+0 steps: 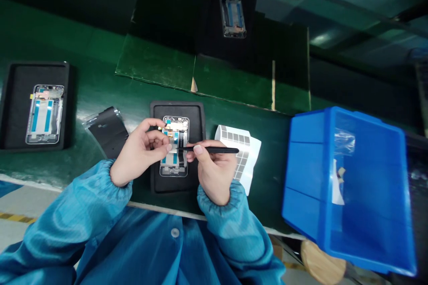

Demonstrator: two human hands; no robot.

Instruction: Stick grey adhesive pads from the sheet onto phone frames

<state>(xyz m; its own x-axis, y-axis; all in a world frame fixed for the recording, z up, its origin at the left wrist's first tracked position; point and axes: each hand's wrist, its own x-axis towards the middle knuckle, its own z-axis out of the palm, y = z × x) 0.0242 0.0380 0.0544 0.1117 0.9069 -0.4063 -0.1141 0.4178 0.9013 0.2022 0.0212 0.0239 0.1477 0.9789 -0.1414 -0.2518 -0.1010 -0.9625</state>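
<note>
My right hand (217, 169) grips a pair of slim black tweezers (222, 149), their tips pointing left over the open phone (183, 170). Between the thumb and finger of my left hand (142, 149) is a small pale piece (173, 147), close to the tweezer tips; its exact kind is too small to tell. The phone, with bare circuitry and blue strips, lies in a black foam tray (197, 113) beneath both hands. Just right of my right hand lies a white sheet of grey square stickers (239, 137), partly covered by the hand.
Another open phone (45, 116) rests in a black tray (16, 98) at left. A black plastic pouch (109, 131) lies near my left forearm. Farther back, a third phone (233, 15) sits on a dark tray. At right stands a blue bin (307, 173) with scraps inside.
</note>
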